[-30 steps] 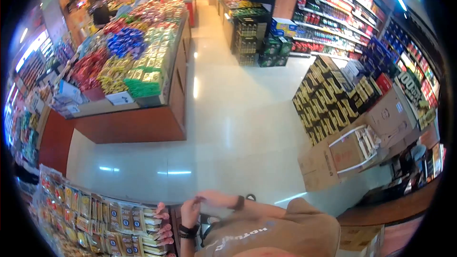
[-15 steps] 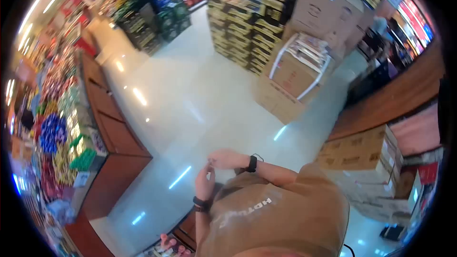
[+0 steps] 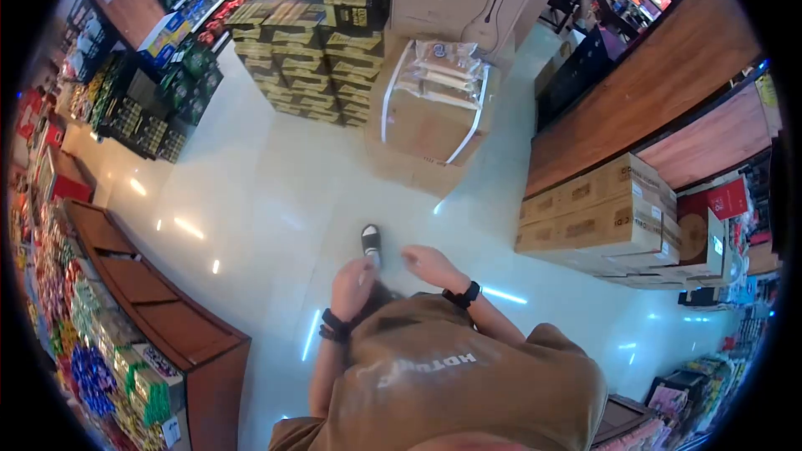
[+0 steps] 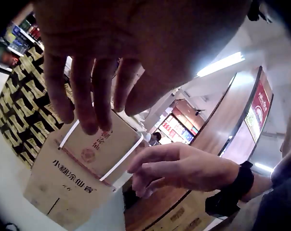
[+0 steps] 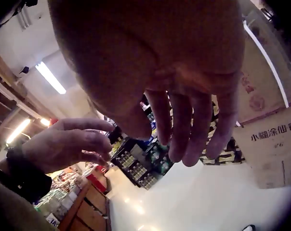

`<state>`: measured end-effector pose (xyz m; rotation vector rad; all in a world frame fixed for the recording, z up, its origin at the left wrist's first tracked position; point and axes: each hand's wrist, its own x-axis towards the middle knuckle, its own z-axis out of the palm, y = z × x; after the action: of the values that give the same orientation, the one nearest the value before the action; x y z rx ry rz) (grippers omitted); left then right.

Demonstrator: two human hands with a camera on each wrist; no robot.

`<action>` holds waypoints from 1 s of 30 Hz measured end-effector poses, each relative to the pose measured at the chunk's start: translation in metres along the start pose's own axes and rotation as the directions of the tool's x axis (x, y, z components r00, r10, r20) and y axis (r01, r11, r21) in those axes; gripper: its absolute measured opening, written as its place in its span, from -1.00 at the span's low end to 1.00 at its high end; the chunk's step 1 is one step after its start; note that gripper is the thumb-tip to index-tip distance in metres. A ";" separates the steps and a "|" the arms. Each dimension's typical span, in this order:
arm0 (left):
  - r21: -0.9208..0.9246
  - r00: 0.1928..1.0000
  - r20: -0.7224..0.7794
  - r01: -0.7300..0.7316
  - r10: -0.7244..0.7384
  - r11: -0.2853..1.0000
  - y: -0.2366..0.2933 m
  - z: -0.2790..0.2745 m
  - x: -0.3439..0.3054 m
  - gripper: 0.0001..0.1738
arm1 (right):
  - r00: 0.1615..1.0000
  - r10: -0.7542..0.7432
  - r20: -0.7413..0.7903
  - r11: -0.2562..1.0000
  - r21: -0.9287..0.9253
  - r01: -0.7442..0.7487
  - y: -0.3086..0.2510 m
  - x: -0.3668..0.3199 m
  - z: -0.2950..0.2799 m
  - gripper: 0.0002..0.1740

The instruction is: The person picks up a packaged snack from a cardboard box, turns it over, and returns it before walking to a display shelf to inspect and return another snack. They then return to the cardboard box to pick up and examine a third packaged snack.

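Left hand: the left hand (image 3: 352,286) is hanging in front of the brown shirt (image 3: 468,367), its fingers loosely bent and gripping nothing that shows.
Right hand: the right hand (image 3: 436,269) is hovering apart from the left, its fingers also relaxed and slightly curved, with nothing seen in them.
Strapped carton: the cardboard carton with white straps (image 3: 422,121) is standing on the floor (image 3: 292,192) between 12 and 1 o'clock from the hands, well apart from both; the right hand is lying nearer to it, by my judgement.
Packets: clear-wrapped packets (image 3: 447,75) are resting on that carton, their long axis running roughly from 10 to 4 o'clock, so across the line from hands to carton.
Black-and-gold boxes: a stack of boxes (image 3: 301,58) is rising at 11 o'clock.
Stacked cartons: more brown cartons (image 3: 593,217) are standing between 2 and 3 o'clock.
Sweets stand: a wooden stand (image 3: 217,384) is sitting around 8 o'clock.
Shoe: a dark shoe (image 3: 371,238) is showing just beyond the hands, at 11 o'clock.
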<state>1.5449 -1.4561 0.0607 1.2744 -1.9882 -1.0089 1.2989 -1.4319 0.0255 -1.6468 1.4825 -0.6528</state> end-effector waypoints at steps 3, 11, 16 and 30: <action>0.013 0.997 0.080 0.004 -0.005 1.000 -0.001 0.000 0.046 -0.70 | 0.998 0.037 -0.060 0.999 0.032 -0.035 0.001 0.026 -0.017 -0.72; -0.134 0.995 0.070 -0.067 0.077 0.989 -0.050 -0.006 0.165 -0.73 | 0.980 0.067 -0.189 0.997 -0.023 -0.072 -0.014 0.121 -0.084 -0.73; -0.163 0.990 0.017 -0.137 0.142 0.977 -0.049 -0.008 0.260 -0.74 | 0.910 0.165 -0.381 0.986 0.046 -0.159 -0.022 0.159 -0.128 -0.73; -0.323 0.973 0.163 -0.101 0.160 0.941 0.018 0.024 0.453 -0.60 | 0.435 0.047 -0.899 0.999 0.045 -0.015 0.054 0.233 -0.209 -0.71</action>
<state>1.3417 -1.8614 0.0897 0.8917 -1.9220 -1.3563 1.1408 -1.7045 0.0618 -1.2165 2.2000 -1.7316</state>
